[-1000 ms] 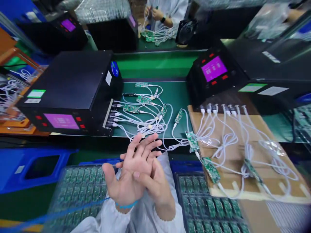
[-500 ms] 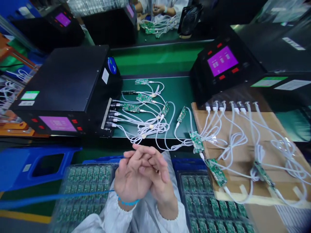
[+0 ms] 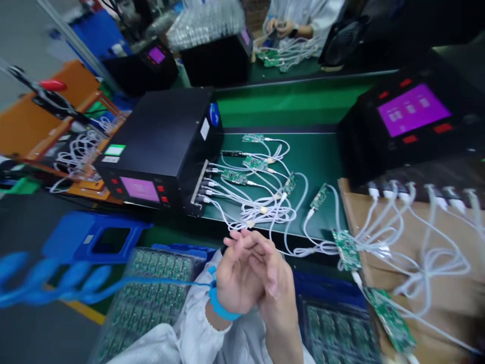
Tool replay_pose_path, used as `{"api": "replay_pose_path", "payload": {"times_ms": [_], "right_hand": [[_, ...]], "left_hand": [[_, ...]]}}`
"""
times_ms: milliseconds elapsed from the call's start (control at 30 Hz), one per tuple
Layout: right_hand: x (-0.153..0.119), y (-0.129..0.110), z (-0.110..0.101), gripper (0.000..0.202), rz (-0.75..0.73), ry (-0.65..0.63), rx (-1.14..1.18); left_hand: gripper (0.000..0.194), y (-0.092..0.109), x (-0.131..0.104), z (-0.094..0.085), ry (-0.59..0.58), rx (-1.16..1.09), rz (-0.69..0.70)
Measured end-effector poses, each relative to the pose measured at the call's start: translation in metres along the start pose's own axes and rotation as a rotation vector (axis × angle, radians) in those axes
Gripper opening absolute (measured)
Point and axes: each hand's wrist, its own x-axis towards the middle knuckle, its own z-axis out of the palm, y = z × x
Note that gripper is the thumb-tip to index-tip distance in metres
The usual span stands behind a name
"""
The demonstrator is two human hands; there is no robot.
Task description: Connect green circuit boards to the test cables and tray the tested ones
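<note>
Blue coiled cord (image 3: 74,277) stretches sideways, leftward from left wristband (image 3: 223,307).

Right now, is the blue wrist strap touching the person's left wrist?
Touching. The head view shows the blue wrist strap wrapped around the left wrist, against bare skin.

At the far counter (image 3: 299,72), a small object (image 3: 281,25) is being held by a co-worker (image 3: 318,15) near a black fan (image 3: 343,43), while stacked clear plastic (image 3: 206,24) is being supported by a black box (image 3: 215,63).
</note>
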Motion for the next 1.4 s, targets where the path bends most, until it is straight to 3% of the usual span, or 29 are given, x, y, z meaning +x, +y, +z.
{"api": "replay_pose_path", "payload": {"times_ms": [133,333,533,833,1133,1400], "right_hand": [[0.005,-0.003,0.0,0.035,0.023,-0.066,0.035],[0.007,-0.001,-0.002,0.034,-0.067,0.005,0.041],[0.008,0.004,-0.001,0.036,-0.087,0.107,0.013],[0.008,0.005,0.0,0.035,-0.178,0.117,0.061],[0.007,0.009,-0.001,0.035,-0.225,0.05,-0.022],[0.011,0.01,-0.001,0.032,-0.184,0.098,0.003]], "left_hand": [[0.037,-0.005,0.004,-0.003,-0.041,-0.006,0.004],[0.038,-0.016,0.007,-0.015,-0.096,0.021,0.0],[0.039,-0.017,0.009,-0.02,-0.045,0.082,-0.028],[0.042,-0.02,0.008,-0.024,-0.108,0.107,-0.07],[0.039,-0.011,0.011,-0.012,-0.088,0.135,-0.061],[0.035,-0.013,0.017,-0.01,-0.065,0.112,-0.095]]}}
